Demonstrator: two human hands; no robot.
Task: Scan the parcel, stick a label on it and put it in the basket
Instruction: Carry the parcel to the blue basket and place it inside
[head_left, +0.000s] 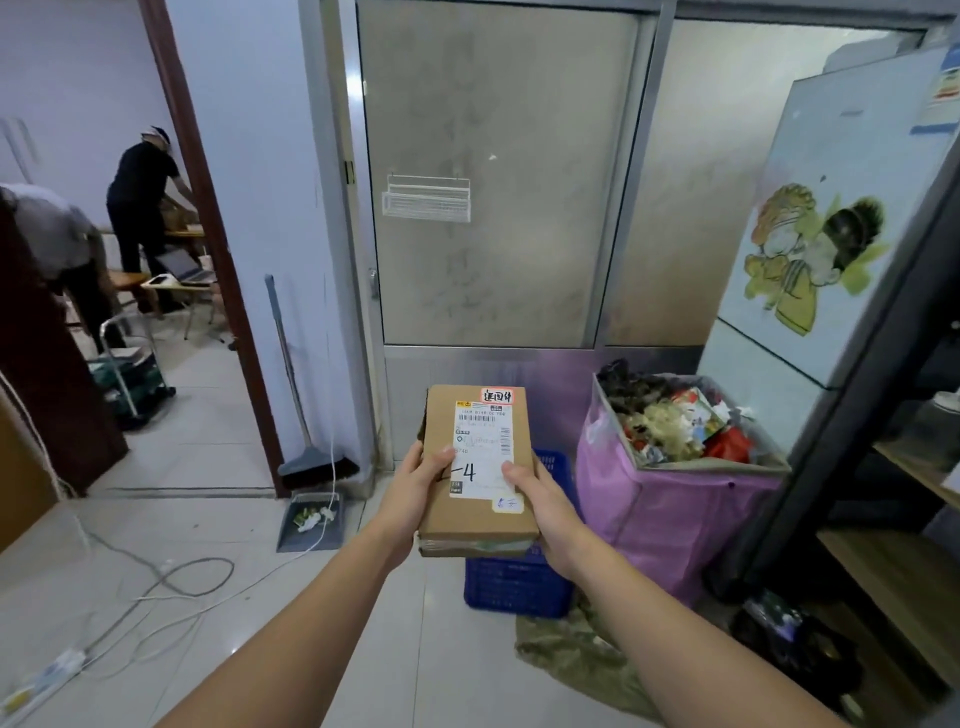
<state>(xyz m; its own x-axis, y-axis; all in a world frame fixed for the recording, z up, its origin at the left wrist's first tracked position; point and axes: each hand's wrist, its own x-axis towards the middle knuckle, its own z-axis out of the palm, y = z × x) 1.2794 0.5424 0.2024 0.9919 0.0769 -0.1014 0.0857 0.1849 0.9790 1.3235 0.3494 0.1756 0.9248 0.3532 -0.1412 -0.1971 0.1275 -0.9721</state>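
A brown cardboard parcel (483, 514) is held out in front of me, flat side up, above the floor. It carries a white shipping label (483, 441) with a barcode and a handwritten "4", plus a small red-edged sticker (497, 396) at its top corner. My left hand (415, 483) grips its left edge with the thumb on the label. My right hand (540, 504) grips its right edge, thumb also on top. A blue plastic basket (519, 587) stands on the floor right below the parcel, mostly hidden by it.
A pink bag (660, 514) full of rubbish stands right of the basket. A shelf unit (883, 519) and fridge (831, 234) fill the right side. A broom (301, 415), dustpan (311, 519) and loose cables (171, 587) lie left. Two people work in the room beyond the doorway.
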